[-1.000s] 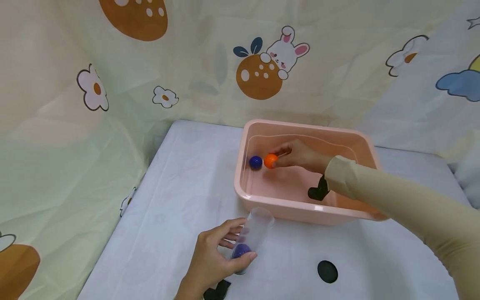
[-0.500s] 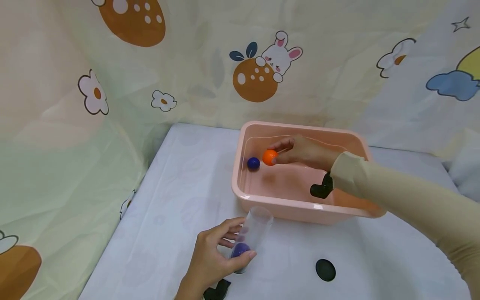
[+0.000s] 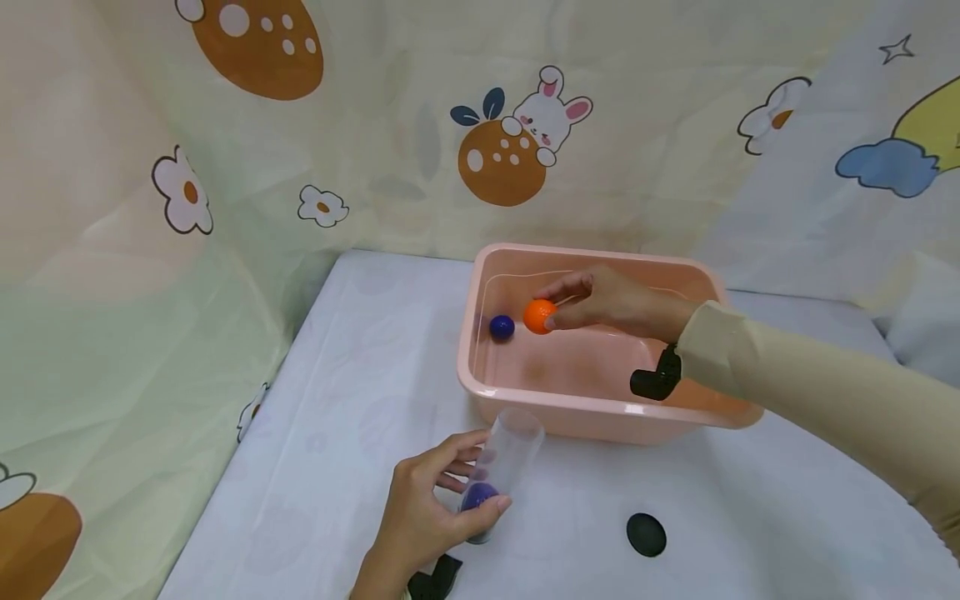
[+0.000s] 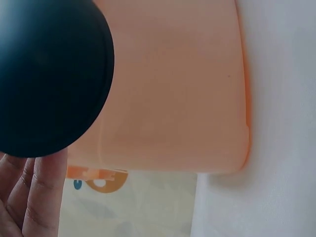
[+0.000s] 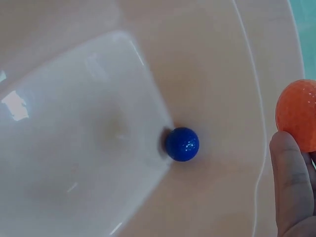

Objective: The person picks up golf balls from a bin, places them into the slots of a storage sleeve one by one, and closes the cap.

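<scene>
In the head view my left hand [image 3: 431, 504] holds a clear plastic tube [image 3: 516, 446], tilted with its open mouth up and away. A purple-blue ball [image 3: 478, 495] lies at the tube's lower end, partly covered by the thumb. A dark round end [image 4: 49, 74] fills the upper left of the left wrist view, fingers below it. My right hand [image 3: 611, 302] pinches an orange dimpled golf ball [image 3: 537, 317] between thumb and fingertips, above the floor of a pink basin [image 3: 570, 422]. A blue golf ball [image 5: 182, 144] rests at the basin's left end.
A black disc [image 3: 647, 534] lies on the white-covered table [image 3: 360, 392], in front of the basin. Printed cloth [image 3: 397, 158] hangs behind and along the left side. The basin's near wall stands just beyond the tube's mouth.
My right hand has lifted the orange golf ball slightly off the basin's floor. The view has shifted a little; the left hand keeps its hold on the tube.
</scene>
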Demonstrator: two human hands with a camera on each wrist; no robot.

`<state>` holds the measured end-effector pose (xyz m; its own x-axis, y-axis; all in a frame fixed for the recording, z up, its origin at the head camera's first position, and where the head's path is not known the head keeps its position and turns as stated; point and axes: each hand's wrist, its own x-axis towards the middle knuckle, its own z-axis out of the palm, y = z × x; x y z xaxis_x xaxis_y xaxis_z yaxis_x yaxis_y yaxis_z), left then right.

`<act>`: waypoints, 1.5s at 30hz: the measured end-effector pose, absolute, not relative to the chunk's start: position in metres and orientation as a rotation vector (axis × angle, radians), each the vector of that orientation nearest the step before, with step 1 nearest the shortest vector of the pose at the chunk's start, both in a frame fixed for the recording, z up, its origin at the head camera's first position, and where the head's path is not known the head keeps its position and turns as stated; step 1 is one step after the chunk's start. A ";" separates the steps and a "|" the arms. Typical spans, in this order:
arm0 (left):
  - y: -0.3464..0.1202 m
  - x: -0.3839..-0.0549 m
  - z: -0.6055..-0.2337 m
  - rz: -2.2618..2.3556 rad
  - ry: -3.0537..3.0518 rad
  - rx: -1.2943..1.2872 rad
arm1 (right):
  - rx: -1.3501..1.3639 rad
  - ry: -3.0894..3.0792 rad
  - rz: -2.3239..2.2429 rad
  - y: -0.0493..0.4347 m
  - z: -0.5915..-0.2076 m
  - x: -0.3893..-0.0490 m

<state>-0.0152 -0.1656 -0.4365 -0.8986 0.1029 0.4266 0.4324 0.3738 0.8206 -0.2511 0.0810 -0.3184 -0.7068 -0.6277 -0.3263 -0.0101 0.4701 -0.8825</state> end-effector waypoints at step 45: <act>-0.151 -0.013 -0.431 -1.533 -2.355 -0.471 | -0.794 1.865 -1.228 0.097 -0.296 -0.161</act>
